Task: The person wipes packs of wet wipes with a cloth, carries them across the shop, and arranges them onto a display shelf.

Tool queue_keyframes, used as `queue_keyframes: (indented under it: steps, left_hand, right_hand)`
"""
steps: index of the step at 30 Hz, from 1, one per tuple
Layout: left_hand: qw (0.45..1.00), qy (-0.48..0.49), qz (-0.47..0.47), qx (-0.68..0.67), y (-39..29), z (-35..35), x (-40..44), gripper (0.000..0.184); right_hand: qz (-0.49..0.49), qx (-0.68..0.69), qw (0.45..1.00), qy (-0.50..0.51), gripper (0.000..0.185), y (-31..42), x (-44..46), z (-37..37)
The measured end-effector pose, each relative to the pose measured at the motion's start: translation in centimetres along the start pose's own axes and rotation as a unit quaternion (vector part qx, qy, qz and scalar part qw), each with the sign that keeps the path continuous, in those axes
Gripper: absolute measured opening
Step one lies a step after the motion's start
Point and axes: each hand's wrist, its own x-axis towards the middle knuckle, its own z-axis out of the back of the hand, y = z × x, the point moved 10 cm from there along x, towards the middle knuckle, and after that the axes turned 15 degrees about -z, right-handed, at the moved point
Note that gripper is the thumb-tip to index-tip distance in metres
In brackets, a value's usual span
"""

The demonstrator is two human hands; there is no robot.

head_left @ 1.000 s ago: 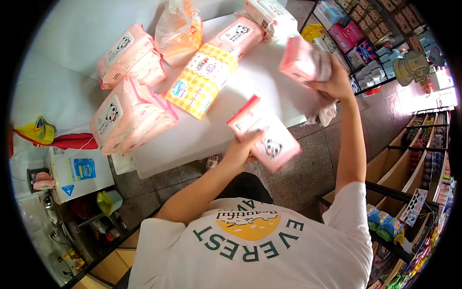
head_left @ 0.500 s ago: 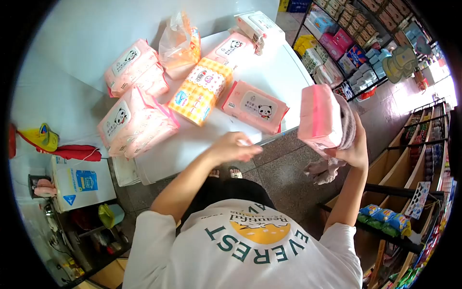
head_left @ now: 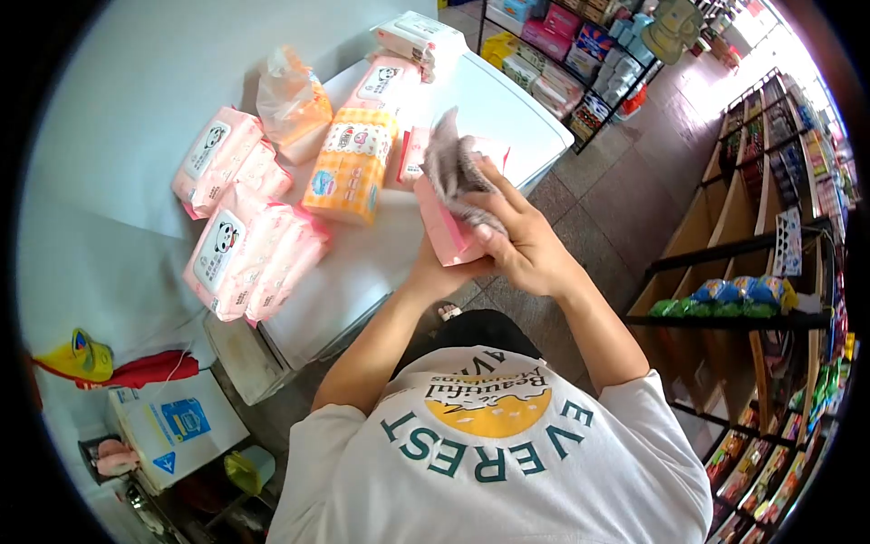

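Note:
In front of my chest, over the near edge of the white surface, I hold a pink pack of wipes (head_left: 441, 228). My left hand (head_left: 444, 268) grips it from below, its fingers mostly hidden behind the pack. A greyish-brown cloth (head_left: 450, 172) lies over the pack's upper side, bunched under my right hand (head_left: 526, 240), whose fingers press it against the pack. Just behind lies another pink wipes pack (head_left: 412, 154), partly covered by the cloth and my hands. To its left is an orange checked tissue pack (head_left: 349, 172).
Several panda-print wipes packs (head_left: 227, 249) stand on the left of the white surface (head_left: 507, 95), near a plastic bag with orange contents (head_left: 292, 104). A white pack (head_left: 421, 41) sits at the back. Stocked shelves (head_left: 725, 299) line the right side; a white box (head_left: 172, 426) stands lower left.
My right hand has brought the wipes pack and cloth leftward to my body's middle. My left hand, free before, now grips the pack. The view has turned somewhat.

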Motion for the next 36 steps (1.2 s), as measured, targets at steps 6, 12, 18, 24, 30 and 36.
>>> queue_keyframes:
  steps: [6,12,18,24,30,36]
  left_hand:
    - [0.997,-0.024,-0.074,-0.006,-4.3,1.4,-0.1,0.066]
    - [0.989,0.086,-0.048,0.11,-2.0,-1.5,-2.8,0.065]
    - [0.992,0.04,-0.031,-0.116,-2.5,-0.9,-2.7,0.066]
    - [0.942,0.013,0.049,-0.332,-1.6,-3.8,-2.0,0.065]
    - [0.994,0.087,0.04,-0.045,1.0,-5.3,2.1,0.063]
    - [0.961,-0.113,0.123,-0.219,2.1,-11.0,2.9,0.054]
  right_hand:
    - [0.076,-0.128,0.989,-0.015,0.015,5.1,-1.6,-2.3]
    - [-0.134,0.041,0.989,-0.05,0.028,-0.8,1.8,0.1]
    - [-0.262,0.291,0.898,-0.202,0.039,-13.8,-7.4,0.8]
    - [-0.221,0.769,0.599,-0.038,0.065,-14.0,-9.0,-1.3]
    - [-0.178,0.661,0.721,-0.105,0.069,-14.1,-9.3,4.5]
    - [-0.073,0.329,0.899,-0.281,0.083,-13.5,-9.7,16.3]
